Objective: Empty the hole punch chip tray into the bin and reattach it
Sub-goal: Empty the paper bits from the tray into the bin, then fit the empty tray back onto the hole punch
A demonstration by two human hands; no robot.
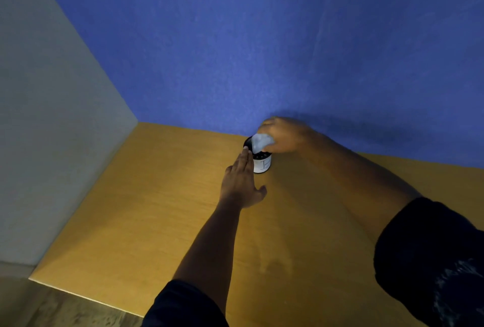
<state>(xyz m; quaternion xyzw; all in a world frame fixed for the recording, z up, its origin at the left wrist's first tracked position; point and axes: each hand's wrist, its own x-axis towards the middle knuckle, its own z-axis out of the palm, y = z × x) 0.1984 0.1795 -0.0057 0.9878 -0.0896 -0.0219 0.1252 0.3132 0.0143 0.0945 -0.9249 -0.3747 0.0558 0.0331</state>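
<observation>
The right hand (281, 134) is reaching far across the table, its fingers curled around a pale, translucent piece (261, 142) that it is holding tilted over the mouth of a small container (262, 161); the piece is blurred, so whether it is the hole punch's chip tray cannot be told for certain, though it is sitting right at the dark opening. The hand itself is smeared by motion blur, and the exact grip is hard to read beyond a closed hold on the pale piece. The left hand (242, 182) is lying flat and open, fingers pressed together and pointing away, thumb spread to the side, with the fingertips touching the left side of the container's rim. The container is a short cylinder, white on its lower body with a faint dark marking, and dark around the top; it is serving as the bin here and is standing upright near the back edge of the table. Both forearms are bare, each ending in a dark sleeve (432, 256) near the bottom of the view. The table (157, 208) is a yellowish wood-toned surface, running up against a blue wall (262, 38) behind and a grey partition (39, 117) on the left. The hole punch itself is not appearing anywhere in view.
</observation>
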